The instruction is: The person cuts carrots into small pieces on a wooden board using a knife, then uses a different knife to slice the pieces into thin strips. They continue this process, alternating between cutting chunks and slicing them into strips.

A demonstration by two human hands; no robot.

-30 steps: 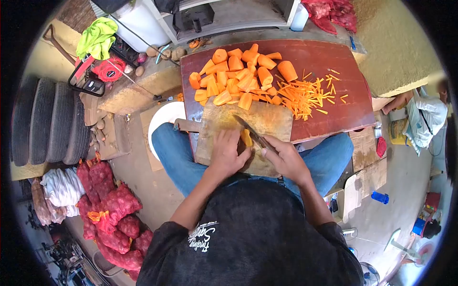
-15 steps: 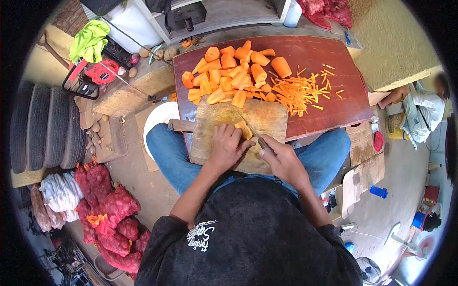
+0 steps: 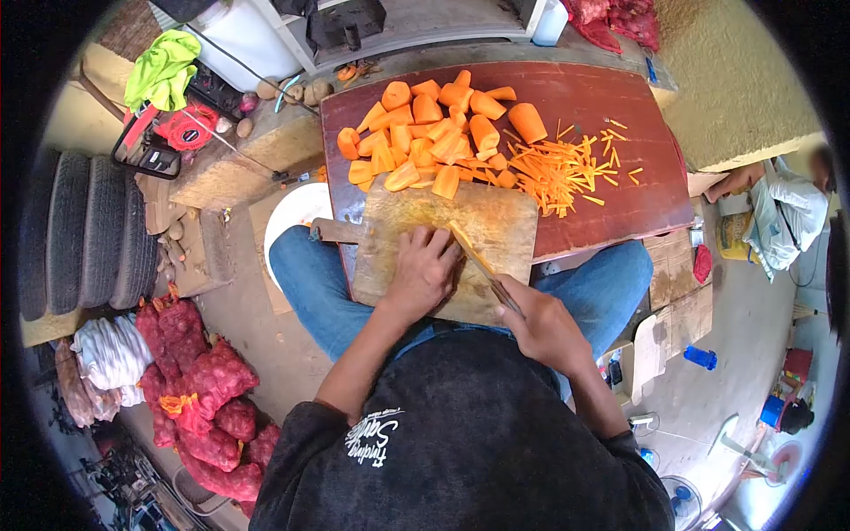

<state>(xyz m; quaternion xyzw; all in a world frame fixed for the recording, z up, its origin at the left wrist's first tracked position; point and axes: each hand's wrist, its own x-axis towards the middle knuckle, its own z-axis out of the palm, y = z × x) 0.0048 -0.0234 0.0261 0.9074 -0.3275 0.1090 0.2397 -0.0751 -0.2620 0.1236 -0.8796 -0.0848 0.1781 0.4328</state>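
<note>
A knife point(image 3: 479, 261) is gripped in my right hand point(image 3: 547, 329), its blade slanting up and left over the wooden cutting board point(image 3: 505, 217). Along the blade lies a thin carrot slice point(image 3: 461, 237). My left hand point(image 3: 423, 273) presses down on the board just left of the knife, fingers curled together; whatever is under them is hidden. Beyond the board, chunks of peeled carrot point(image 3: 425, 109) are heaped on the reddish-brown table point(image 3: 611, 97). Right of that heap is a scattered pile of carrot sticks point(image 3: 562, 173).
The board's handle point(image 3: 336, 232) sticks out to the left, above a white bucket-like container point(image 3: 297, 208). Red net sacks point(image 3: 217, 380) and stacked tires point(image 3: 106, 234) stand on the left. Another person point(image 3: 779, 203) is at the far right, near cardboard point(image 3: 677, 319) on the floor.
My right hand has drawn the knife down and right, away from my left hand. The carrot piece seen by my left fingers is now out of sight, with a thin slice along the blade.
</note>
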